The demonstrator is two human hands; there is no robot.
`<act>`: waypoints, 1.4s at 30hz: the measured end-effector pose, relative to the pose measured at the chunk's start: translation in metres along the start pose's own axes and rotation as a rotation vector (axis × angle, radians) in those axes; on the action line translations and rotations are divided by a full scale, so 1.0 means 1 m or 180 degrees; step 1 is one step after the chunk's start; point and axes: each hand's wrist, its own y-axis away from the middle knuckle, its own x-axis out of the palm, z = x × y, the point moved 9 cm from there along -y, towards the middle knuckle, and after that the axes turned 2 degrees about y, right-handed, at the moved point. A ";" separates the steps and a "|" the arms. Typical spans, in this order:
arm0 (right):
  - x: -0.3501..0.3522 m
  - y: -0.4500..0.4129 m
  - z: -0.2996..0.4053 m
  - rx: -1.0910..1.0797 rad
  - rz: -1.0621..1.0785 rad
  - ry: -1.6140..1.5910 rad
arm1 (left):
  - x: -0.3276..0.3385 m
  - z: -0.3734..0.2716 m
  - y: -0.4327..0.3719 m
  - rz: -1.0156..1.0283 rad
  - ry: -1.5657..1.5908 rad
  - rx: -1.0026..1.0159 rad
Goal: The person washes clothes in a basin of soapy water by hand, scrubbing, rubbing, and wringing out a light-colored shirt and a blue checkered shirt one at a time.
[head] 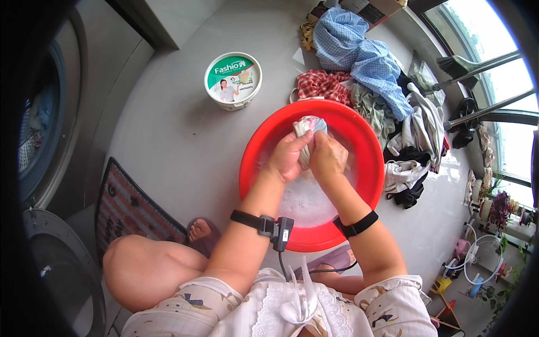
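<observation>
A red plastic basin [370,168] of sudsy water [301,204] stands on the floor before me. Over it, my left hand [289,155] and my right hand [328,155] are close together, both gripping a bunched white cloth with pink and light-blue parts [304,126]. The thumb of my left hand presses on the cloth from the left, while the curled fingers of my right hand hold its other side. Part of the cloth is hidden behind my fingers. Black straps go round both forearms, and the left one carries a small device with a cable.
Piled clothes [379,80] lie right of the basin. A lidded tub [233,80] stands beyond it to the left. On the left are an open front-loading washing machine [80,84] and a striped mat [134,206]. Broom handles [488,109] and plants [499,210] are at right.
</observation>
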 end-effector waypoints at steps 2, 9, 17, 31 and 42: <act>-0.002 -0.001 0.002 -0.0144 -0.0042 0.0013 | -0.003 0.001 -0.002 -0.0025 -0.0016 0.0023; -0.010 -0.006 0.008 -0.0541 -0.0252 0.0157 | -0.002 0.005 0.000 -0.0267 0.0013 0.0067; 0.007 0.006 -0.004 0.0162 0.0608 0.0000 | 0.002 0.004 0.000 -0.0144 0.0067 0.0114; -0.012 -0.018 -0.011 0.0009 0.0099 0.0407 | -0.008 0.012 -0.007 -0.0325 -0.0027 0.0396; -0.019 -0.004 -0.001 0.0037 0.0206 -0.0445 | 0.003 0.008 0.001 -0.0128 0.0332 0.0183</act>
